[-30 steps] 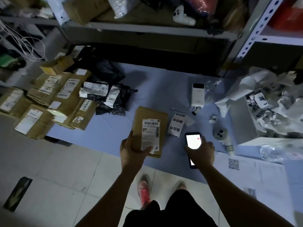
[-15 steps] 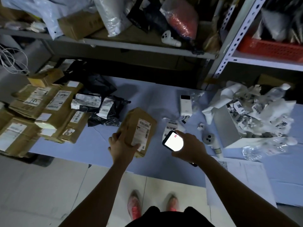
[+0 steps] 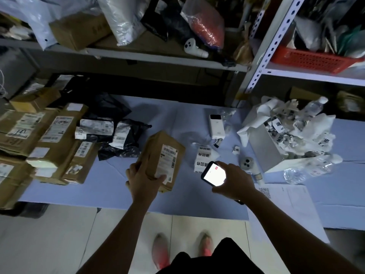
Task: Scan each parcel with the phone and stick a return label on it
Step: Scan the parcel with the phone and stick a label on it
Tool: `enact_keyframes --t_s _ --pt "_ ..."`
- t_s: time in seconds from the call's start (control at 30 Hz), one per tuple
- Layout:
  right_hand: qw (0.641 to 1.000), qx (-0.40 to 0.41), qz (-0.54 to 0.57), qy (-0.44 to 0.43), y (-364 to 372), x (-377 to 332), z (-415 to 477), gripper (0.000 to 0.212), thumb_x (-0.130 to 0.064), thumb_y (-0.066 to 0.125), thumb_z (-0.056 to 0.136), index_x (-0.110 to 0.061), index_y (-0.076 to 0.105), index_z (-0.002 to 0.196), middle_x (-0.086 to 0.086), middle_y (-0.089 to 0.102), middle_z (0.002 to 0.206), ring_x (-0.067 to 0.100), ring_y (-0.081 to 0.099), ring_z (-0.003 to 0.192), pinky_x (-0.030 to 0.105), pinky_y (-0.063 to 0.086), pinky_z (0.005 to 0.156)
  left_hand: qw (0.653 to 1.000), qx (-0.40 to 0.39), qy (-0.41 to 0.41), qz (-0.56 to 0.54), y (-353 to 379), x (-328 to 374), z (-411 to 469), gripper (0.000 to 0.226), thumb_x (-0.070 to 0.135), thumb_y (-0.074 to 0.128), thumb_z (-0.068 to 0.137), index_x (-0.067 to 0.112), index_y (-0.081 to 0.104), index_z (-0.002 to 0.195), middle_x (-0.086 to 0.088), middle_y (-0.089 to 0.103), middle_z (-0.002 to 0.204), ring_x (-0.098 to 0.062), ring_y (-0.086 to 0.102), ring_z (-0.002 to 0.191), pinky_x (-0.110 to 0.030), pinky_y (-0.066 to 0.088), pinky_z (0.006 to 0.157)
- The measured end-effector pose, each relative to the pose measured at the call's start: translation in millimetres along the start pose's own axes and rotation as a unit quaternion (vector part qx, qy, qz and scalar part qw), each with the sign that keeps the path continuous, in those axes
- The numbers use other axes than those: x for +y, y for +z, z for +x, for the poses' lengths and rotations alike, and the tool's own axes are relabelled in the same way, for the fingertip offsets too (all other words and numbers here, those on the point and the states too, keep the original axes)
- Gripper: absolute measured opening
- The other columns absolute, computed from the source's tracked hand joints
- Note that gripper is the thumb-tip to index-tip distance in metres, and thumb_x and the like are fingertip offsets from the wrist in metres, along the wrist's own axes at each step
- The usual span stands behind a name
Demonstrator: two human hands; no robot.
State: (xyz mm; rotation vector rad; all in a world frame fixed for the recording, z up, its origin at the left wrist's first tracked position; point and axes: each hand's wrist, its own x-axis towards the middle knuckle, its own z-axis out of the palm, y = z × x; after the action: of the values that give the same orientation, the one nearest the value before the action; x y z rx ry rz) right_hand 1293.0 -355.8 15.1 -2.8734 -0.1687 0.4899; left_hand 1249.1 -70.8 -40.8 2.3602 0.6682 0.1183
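Holding a brown cardboard parcel (image 3: 155, 149) by its near end in the left hand (image 3: 143, 179), with fingers and thumb curled round the lower edge and the far end tipped up off the pale blue sheet (image 3: 177, 119), near the middle of the view. Gripping a black phone with a glowing white screen (image 3: 214, 174) in the right hand (image 3: 235, 181), at about 3 o'clock from the parcel, close beside it but apart. Screen turned up toward the head camera, so probably not yet aimed at the white barcoded shipping label (image 3: 167, 161) on the parcel's top face.

Judging the step in hand to be the scan. To do it well:
- Bring the phone across toward 9 o'clock until it is above the shipping label.
- Match the phone to the tilt of that face, or lay the parcel flat first.
- Slide the left thumb clear of the barcodes, since it seems to sit at the label's near corner.
- Hold both steady in this dim light and wait for a confirmation on the screen.

Lying flat on the sheet at 12 o'clock from the phone: a white strip of return labels with black characters (image 3: 203, 157), within easy reach. Best stuck on bare cardboard, not over the barcodes.

Elsewhere:
- Stacked brown boxes (image 3: 49, 139) at 9 o'clock from the held parcel.
- Black plastic mailers (image 3: 126, 135) at 10 o'clock.
- White box heaped with crumpled backing paper (image 3: 262, 145) at 3 o'clock.
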Motion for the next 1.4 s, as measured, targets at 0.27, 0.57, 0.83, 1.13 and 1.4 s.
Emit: enact_keyframes --t_s 0.27,0.57,0.83,1.13,1.4 --pt "0.981 0.03 0.106 0.162 47.4 27.5 7.4 0.088 -0.057 0.083 0.061 -0.024 0.051 0.136 -0.002 0.051 0.104 0.017 0.053 0.095 0.033 0.051 0.076 0.99 -0.083 -0.04 -0.106 16.2 12.0 15.6 0.093 0.049 0.088 0.069 0.02 0.045 0.146 -0.012 0.058 0.126 -0.035 0.056 0.117 -0.049 0.052 0.095" --pt "0.973 0.003 0.05 0.225 84.7 59.2 52.7 0.083 -0.064 0.079 0.064 -0.024 0.048 0.13 0.004 0.058 0.112 0.027 0.059 0.108 0.039 0.051 0.078 0.996 -0.002 0.031 0.088 40.3 71.7 21.6 0.057 0.039 0.07 0.085 0.013 0.053 0.133 -0.013 0.052 0.127 -0.034 0.048 0.118 -0.048 0.044 0.095" --pt "0.923 0.09 0.33 0.176 77.7 36.7 91.8 0.067 -0.043 0.076 0.081 -0.014 0.054 0.137 0.007 0.059 0.13 0.022 0.057 0.113 0.023 0.048 0.078 0.994 -0.096 -0.021 -0.043 65.9 124.2 42.9 0.038 0.019 0.069 0.091 0.01 0.059 0.126 -0.013 0.061 0.12 -0.031 0.059 0.109 -0.044 0.05 0.098" --pt "0.677 -0.056 0.714 0.172 28.7 -0.7 145.2 0.034 -0.009 0.076 0.086 -0.016 0.069 0.119 0.011 0.077 0.103 0.023 0.077 0.083 0.042 0.063 0.069 0.958 -0.144 -0.12 -0.217 76.8 160.1 49.3 0.006 0.02 0.067 0.094 0.022 0.065 0.099 0.0 0.074 0.094 -0.02 0.07 0.087 -0.03 0.055 0.073" --pt "0.761 -0.094 0.64 -0.044 10.6 15.3 112.3 0.032 -0.001 0.067 0.093 -0.015 0.066 0.122 0.007 0.076 0.109 0.025 0.074 0.101 0.039 0.062 0.083 0.866 -0.204 -0.049 -0.454 54.3 162.5 76.8 0.075 0.002 0.079 0.078 0.032 0.05 0.141 -0.011 0.075 0.106 -0.03 0.075 0.092 -0.037 0.062 0.071"
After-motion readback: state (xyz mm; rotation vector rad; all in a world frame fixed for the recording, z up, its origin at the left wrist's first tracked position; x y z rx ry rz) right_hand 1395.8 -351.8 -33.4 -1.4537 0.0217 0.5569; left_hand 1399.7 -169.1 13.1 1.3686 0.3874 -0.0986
